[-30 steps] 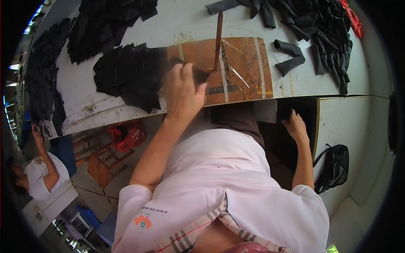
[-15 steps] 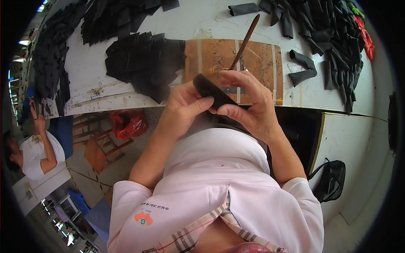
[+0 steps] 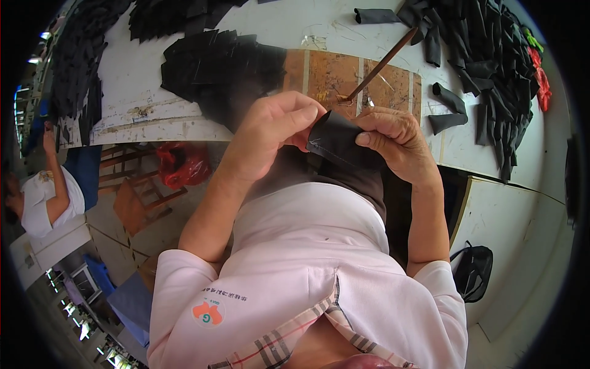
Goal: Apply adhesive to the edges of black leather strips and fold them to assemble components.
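A small black fabric tube [image 3: 339, 138] with a pale stitched line along it is held in front of my waist, just off the table's near edge. My right hand [image 3: 396, 142] is closed on its right side, thumb on top. My left hand [image 3: 270, 132] is closed at the tube's left rim, its fingertips partly hidden behind the cloth. Just beyond the hands lies a worn brown board [image 3: 326, 71] on the table. From it a slim dark brown rod [image 3: 381, 64] rises, leaning to the right.
A fanned pile of flat black pieces [image 3: 215, 74] lies left of the board. Black tubes [image 3: 485, 80] heap at the right, near a red plastic bag [image 3: 539, 80]. A wooden stool [image 3: 144, 206] and a black bag [image 3: 476, 270] stand below table level. Another person [image 3: 52, 190] works at far left.
The black tube has turned so that its open end and stitched line show. My right hand has closed on its right side; my left hand has shifted to its rim.
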Tool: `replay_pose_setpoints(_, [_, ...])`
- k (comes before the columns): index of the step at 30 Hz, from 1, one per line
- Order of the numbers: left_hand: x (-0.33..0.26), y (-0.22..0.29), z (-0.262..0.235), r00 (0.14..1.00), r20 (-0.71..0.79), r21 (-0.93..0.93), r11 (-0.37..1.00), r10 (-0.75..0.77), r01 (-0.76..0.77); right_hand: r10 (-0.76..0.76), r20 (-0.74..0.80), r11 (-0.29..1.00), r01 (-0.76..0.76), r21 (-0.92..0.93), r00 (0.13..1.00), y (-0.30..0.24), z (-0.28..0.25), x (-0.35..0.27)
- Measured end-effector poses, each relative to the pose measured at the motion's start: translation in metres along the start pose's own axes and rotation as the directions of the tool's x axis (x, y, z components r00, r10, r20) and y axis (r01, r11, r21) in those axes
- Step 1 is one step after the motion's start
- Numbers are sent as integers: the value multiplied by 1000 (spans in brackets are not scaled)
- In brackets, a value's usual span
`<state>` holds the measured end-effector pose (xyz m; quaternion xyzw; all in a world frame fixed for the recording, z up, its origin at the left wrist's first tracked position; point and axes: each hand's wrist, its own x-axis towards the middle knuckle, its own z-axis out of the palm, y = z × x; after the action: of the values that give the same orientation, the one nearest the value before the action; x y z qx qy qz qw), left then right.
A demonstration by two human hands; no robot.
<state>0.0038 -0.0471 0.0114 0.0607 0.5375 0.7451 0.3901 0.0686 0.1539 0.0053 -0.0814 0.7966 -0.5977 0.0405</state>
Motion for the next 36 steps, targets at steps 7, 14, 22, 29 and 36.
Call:
replay_pose_setpoints(7, [1,5,2,998,59,276,961,17,-33,-59,178,988,32,151,982,15,-10,3])
replay_pose_setpoints(14, [-2,8,4,998,56,381,924,-24,1,-31,236,981,-16,194,971,25,-9,8])
replay_pose_setpoints(22, [3,-16,15,996,-49,497,867,77,-43,-76,-22,925,62,-375,997,16,2,3])
replay_pose_setpoints(29, [10,-34,53,852,-137,556,751,505,-356,-75,-399,995,44,-86,914,-9,22,-8])
replay_pose_setpoints(36, [29,-47,55,565,-75,837,360,821,-412,-346,-448,837,56,-544,825,2,26,3])
